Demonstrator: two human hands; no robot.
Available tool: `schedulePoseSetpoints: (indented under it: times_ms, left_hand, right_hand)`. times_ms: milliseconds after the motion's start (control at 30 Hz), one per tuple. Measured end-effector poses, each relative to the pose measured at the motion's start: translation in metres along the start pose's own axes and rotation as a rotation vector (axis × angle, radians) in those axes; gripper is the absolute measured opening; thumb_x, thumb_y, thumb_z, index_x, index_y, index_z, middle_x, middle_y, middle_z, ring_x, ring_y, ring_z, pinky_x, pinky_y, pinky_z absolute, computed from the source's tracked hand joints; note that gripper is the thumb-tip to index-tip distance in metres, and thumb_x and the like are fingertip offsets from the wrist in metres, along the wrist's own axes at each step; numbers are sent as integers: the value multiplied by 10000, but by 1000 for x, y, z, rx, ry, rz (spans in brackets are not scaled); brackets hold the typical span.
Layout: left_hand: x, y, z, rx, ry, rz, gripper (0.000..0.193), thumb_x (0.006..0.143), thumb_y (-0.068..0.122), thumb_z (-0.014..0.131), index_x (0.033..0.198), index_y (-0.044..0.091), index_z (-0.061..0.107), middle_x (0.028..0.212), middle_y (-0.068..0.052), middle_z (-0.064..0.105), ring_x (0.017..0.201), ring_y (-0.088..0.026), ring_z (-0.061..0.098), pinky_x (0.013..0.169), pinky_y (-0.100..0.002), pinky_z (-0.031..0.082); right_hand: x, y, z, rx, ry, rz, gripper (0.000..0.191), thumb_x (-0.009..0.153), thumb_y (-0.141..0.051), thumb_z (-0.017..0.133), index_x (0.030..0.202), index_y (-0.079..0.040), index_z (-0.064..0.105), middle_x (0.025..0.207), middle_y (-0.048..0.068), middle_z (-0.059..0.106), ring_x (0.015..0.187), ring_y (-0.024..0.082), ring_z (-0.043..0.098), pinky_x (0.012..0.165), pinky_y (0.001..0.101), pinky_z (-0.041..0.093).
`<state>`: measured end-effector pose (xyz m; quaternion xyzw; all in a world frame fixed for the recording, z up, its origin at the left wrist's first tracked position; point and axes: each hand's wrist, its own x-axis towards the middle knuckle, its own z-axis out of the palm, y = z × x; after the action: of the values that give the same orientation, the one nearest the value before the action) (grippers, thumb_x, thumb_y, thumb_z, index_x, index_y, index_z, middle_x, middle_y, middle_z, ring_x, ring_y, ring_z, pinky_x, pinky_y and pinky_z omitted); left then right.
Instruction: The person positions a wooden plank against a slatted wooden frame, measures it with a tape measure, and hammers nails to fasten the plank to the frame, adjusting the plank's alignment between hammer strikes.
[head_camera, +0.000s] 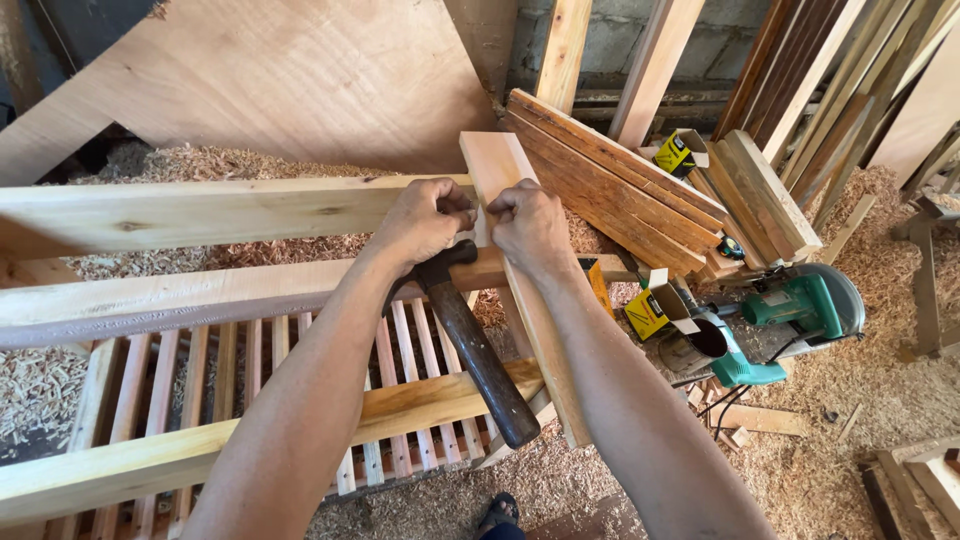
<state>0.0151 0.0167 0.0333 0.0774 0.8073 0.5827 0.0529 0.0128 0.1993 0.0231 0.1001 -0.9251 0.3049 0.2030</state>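
My left hand (425, 220) and my right hand (530, 225) meet fingertip to fingertip where a long pale plank (200, 212) butts against a shorter cross plank (500, 165). Both hands have their fingers pinched together at that joint. Whatever small thing they pinch is hidden. A hammer (480, 355) with a dark handle has its head tucked under my left palm. Its handle slants down toward me over a slatted wooden frame (250, 370) and crosses the frame's near rail (200, 450).
A stack of reddish boards (610, 185) lies to the right with small yellow boxes (648, 312) beside it. A green power saw (800, 305) sits on the sawdust-covered floor. Long boards (830, 80) lean at the back right, and a plywood sheet (280, 70) leans behind.
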Motion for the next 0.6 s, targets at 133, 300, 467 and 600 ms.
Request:
schedulePoseSetpoints:
  times_ms: [133,300,467,600]
  left_hand:
    - [1,-2,-1,31,14,31,186,821,144,769,945,18,711,834,-84,742,760,-144,663,702,-318,533]
    - [-1,-4,-3,24,18,83,187,803,142,774,930,18,713,855,-84,755,785,-152,679,733,-316,532]
    - [-5,-5,-6,-15,10,71,180,797,109,746,952,19,726,886,-93,764,822,-166,701,760,-318,548]
    - [-6,-5,-8,-17,8,75,185,799,115,744,964,30,735,919,-77,769,861,-160,714,782,-316,554]
  right_hand:
    - [-1,2,2,0,21,-51,254,785,8,589,873,-95,803,966,133,732,842,327,741,844,397,598]
    - [-1,1,3,-22,-19,-34,262,793,10,578,888,-97,797,981,116,733,845,295,751,860,374,605]
    - [-3,-3,4,-47,-3,-39,253,783,12,593,868,-93,806,984,115,741,857,298,744,860,386,582]
    - [-5,-5,5,-56,17,-81,252,786,13,590,866,-92,805,988,123,739,869,308,739,852,384,584]
